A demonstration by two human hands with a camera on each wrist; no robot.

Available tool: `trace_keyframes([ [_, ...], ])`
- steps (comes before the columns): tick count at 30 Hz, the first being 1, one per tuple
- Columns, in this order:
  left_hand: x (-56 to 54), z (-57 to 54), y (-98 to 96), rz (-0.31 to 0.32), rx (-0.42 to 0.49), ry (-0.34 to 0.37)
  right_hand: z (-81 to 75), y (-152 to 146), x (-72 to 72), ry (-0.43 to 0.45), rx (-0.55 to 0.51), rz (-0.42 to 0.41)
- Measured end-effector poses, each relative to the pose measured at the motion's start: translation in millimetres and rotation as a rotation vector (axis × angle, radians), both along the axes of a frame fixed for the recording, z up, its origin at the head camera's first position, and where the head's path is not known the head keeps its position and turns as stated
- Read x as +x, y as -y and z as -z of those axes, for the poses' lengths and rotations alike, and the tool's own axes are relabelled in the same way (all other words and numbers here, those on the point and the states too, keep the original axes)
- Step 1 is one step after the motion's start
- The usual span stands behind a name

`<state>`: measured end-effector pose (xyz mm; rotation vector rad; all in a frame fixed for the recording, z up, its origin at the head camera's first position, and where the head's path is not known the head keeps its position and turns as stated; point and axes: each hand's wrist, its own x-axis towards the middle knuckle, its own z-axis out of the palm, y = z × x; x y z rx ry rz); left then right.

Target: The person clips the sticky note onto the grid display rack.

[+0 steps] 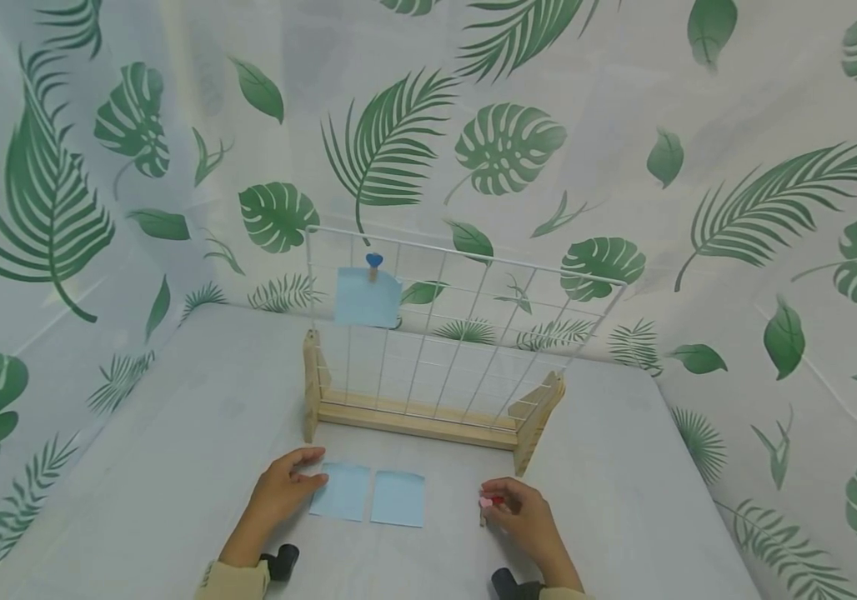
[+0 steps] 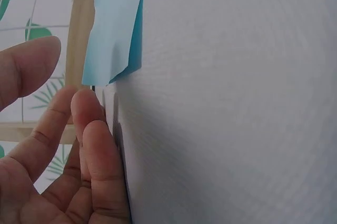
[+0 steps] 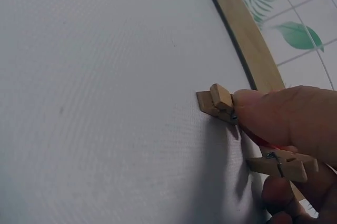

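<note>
Two light-blue paper notes lie side by side on the white table, a left note (image 1: pixel 343 493) and a right note (image 1: pixel 398 498). My left hand (image 1: pixel 282 490) is at the left note's outer edge, thumb spread from the fingers. In the left wrist view, the fingertips are close below the end of a blue note (image 2: pixel 112 29), whose edge lifts slightly. To the right of the notes, my right hand (image 1: pixel 524 512) holds two small wooden clothespins, one with a pink heart (image 1: pixel 485 502) and one showing red (image 1: pixel 498 500). The right wrist view has one clothespin (image 3: pixel 216 101) at the thumb tip and another clothespin (image 3: pixel 279 165) by the fingers.
Behind the notes stands a white wire grid in a wooden base (image 1: pixel 413 423). A blue note (image 1: pixel 367 302) hangs at its upper left under a clothespin with a blue heart (image 1: pixel 374 261). Leaf-patterned sheeting (image 1: pixel 608 108) surrounds the table (image 1: pixel 173 450).
</note>
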<state>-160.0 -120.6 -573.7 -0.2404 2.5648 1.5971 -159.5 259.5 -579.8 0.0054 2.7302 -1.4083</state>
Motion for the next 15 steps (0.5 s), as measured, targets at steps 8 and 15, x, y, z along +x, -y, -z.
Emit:
trace_keyframes([
  [8, -1.6, 1.9, -0.2, 0.034, -0.070, 0.012, -1.5, -3.0, -3.2, 0.011, -0.019, -0.045],
  [15, -3.8, 0.4, -0.3, 0.054, -0.145, -0.001, -0.6, -5.4, -4.6, 0.027, 0.038, -0.038],
])
